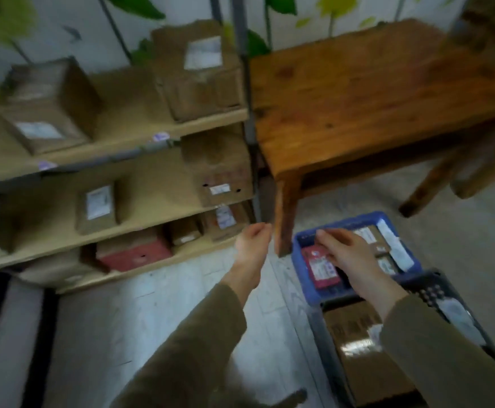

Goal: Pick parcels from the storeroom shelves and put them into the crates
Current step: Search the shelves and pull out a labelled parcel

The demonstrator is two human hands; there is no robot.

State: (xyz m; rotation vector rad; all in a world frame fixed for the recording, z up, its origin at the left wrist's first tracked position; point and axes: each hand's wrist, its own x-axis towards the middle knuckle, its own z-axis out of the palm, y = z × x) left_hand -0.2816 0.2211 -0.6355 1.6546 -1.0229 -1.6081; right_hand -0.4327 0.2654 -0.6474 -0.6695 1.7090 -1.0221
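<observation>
Fingers of right hand hover over blue crate.

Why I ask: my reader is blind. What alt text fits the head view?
The right hand reaches over parcels in a blue crate on the floor; the left hand is empty beside it. Shelves of cardboard boxes stand to the left, a wooden table behind.

Left hand hangs loosely curled near the shelves — right hand hovers over the blue crate.
</observation>
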